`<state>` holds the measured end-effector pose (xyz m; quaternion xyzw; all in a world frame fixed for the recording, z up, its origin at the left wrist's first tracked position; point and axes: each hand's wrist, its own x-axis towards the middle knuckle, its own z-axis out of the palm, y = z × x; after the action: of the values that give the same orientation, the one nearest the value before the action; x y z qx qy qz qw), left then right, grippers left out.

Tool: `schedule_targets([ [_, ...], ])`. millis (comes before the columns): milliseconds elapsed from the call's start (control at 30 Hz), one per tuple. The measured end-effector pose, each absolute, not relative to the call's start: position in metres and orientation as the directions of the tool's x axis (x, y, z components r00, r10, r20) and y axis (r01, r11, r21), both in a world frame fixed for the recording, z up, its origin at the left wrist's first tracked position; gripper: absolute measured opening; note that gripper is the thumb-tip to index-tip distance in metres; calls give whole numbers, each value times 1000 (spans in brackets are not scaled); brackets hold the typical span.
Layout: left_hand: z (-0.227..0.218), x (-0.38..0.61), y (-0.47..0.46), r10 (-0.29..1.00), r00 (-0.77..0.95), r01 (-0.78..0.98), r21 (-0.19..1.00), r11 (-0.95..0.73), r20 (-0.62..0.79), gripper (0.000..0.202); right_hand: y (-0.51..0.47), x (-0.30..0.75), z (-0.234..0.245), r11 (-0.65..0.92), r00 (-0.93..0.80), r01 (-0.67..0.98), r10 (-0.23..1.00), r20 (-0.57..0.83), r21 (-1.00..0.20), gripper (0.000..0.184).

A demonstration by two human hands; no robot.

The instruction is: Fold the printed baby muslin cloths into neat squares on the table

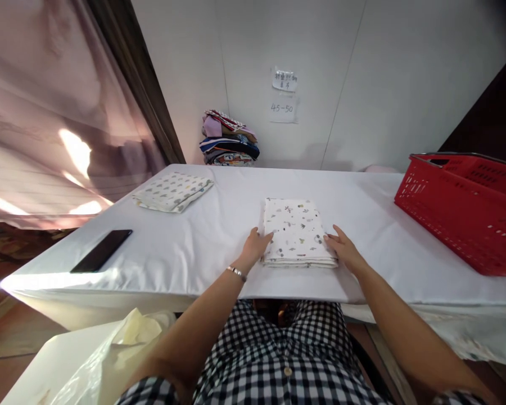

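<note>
A white cloth (295, 228) with small grey and green prints lies folded into a thick, neat rectangle in front of me. My left hand (255, 247) rests at its left side, the thumb touching the edge and a finger stretched out apart from it. On the opposite edge, my right hand (344, 247) touches the cloth in the same way, thumb and fingers spread. The undersides of both hands are hidden. Farther left on the table lies another folded cloth (172, 191), white with grey cloud-like shapes.
A red plastic basket (459, 211) stands on the right of the white-covered table (219, 236). A black phone (102, 251) lies near the left edge. Folded fabrics (230, 140) are stacked by the wall. A plastic bag (122, 349) sits on a white surface at lower left.
</note>
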<state>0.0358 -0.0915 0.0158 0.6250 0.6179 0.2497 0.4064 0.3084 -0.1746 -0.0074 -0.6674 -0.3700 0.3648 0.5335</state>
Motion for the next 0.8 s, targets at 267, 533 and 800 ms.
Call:
schedule_targets([
  [267,18,60,-53,956,169,477,869,132,-239,52,-110,304,1,-239,468,206,876,-119,-949,84],
  [533,29,33,26,999,-48,580,813,44,-20,67,-23,270,5,-6,471,233,876,107,-972,81],
  [800,-13,-6,-9,973,-57,450,875,-177,225,43,-60,267,-19,71,448,353,863,235,-933,41],
])
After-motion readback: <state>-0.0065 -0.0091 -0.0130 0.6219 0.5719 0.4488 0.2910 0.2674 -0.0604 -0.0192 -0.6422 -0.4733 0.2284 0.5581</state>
